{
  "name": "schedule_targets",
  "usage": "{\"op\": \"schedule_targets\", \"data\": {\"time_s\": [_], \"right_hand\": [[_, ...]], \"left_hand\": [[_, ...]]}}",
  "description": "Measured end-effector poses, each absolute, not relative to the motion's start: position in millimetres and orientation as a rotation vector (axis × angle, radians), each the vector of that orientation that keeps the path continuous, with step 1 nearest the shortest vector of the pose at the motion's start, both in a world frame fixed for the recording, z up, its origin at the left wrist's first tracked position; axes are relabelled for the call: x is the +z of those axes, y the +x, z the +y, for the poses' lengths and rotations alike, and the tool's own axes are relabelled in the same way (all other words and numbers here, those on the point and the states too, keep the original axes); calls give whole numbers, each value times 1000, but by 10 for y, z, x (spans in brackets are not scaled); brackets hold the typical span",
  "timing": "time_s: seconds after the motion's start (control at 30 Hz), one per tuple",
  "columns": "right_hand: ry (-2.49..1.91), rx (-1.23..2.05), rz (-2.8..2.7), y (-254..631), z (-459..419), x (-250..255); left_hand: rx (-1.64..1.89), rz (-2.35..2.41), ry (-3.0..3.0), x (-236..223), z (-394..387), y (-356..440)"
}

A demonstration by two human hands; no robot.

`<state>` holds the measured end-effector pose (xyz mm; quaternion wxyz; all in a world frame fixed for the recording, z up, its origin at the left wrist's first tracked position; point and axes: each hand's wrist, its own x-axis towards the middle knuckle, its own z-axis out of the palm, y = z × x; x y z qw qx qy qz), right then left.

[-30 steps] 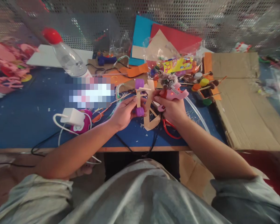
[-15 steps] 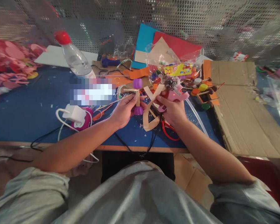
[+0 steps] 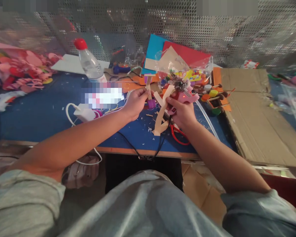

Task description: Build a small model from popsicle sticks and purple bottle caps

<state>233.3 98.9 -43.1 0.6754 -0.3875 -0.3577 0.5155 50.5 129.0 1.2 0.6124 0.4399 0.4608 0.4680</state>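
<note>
Two bare hands at work, right in the centre of the frame! Our left hand (image 3: 135, 103) pinches one little stick frame (image 3: 149, 91) between thumb and fingers, and we count two purple caps (image 3: 151, 104) on it, one at the top, partly hidden, and one at the bottom. The sticks overlap too closely for us to number them.

Just right of centre, our right hand (image 3: 184, 113) has its fingers wrapped around one pink glue gun (image 3: 187, 97), a single red light glowing on its side. One bent tan paper strip (image 3: 160, 117) runs down beside the thumb; whether the fingers grip that too, we can't tell. Below it, one red scissor handle (image 3: 179, 139) curves under the wrist.

Look to the upper left: one clear bottle (image 3: 90, 64) with one red cap, and nearer us, one white plug (image 3: 84, 113). Upper centre, we've got two coloured sheets, one blue sheet (image 3: 154, 42) and one red sheet (image 3: 189, 52). Right of centre sit four small caps: one white, one yellow (image 3: 213, 93), one orange, one green. One big flattened cardboard (image 3: 256, 121) fills the right, and at far left we spot a pile of pink pieces (image 3: 27, 70), too jumbled to count.
</note>
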Motion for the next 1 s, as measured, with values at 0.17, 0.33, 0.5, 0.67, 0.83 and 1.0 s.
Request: {"op": "schedule_targets", "data": {"time_s": [0.17,0.33,0.5,0.67,0.83,1.0], "right_hand": [[-847,1226,-847,2301,918,-399],[-814,1255,-798,2237,893,-363],[-820,1281,-797,2221,909,-367],[-846,1291,-764,2246,950,-379],[-889,1192,-724,2351,1089,-337],[-965,1135,-876,2519,1213,-268]], "left_hand": [[1121,1072,1059,39,1239,501],[1160,1016,1209,18,1202,389],[1204,1014,1334,-12,1269,283],[1221,963,1285,-87,1382,437],[1232,816,1412,-325,1532,556],[1245,786,1516,-527,1628,440]]}}
